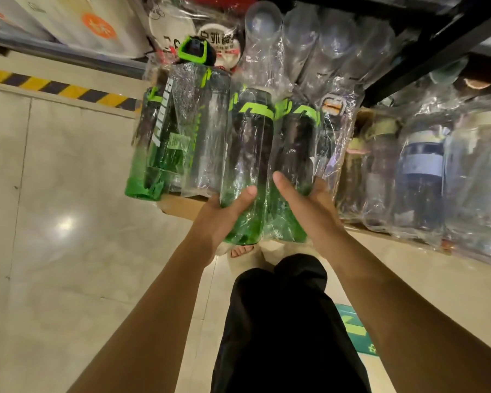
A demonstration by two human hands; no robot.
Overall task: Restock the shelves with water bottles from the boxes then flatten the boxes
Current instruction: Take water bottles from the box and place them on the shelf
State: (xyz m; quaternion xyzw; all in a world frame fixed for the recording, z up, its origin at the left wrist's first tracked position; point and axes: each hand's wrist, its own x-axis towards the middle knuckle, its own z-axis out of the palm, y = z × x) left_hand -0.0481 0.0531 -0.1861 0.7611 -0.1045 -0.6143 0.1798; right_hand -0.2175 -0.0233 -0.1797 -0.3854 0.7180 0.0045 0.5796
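Pale tiled floor (68, 222) fills the left and lower view. The shelf (179, 207) cuts across the upper right, its tan front edge showing just by the hands. On it sits a packed row of film-wrapped bottles — clear ones (423, 177) to the right, a green bottle (153, 148) and a clear bottle (207, 137) to the left. Between those two groups are the two green bottles in hand, side by side and touching. Left hand (224, 219) grips the left bottle (250, 154) near its base, thumb laid over the front. Right hand (306, 211) grips the right bottle (295, 148) the same way (fingers behind are hidden, so can't tell how far they wrap). Key relation: both bottles' long axes run straight away from the hands, bases twd the person and overhanging the shelf edge, caps pointing into the gap. Each hand is nearest its own bottle. Judgement: next move is prob. a push fwd along that axis — slack wrap may snag on the neighbours.
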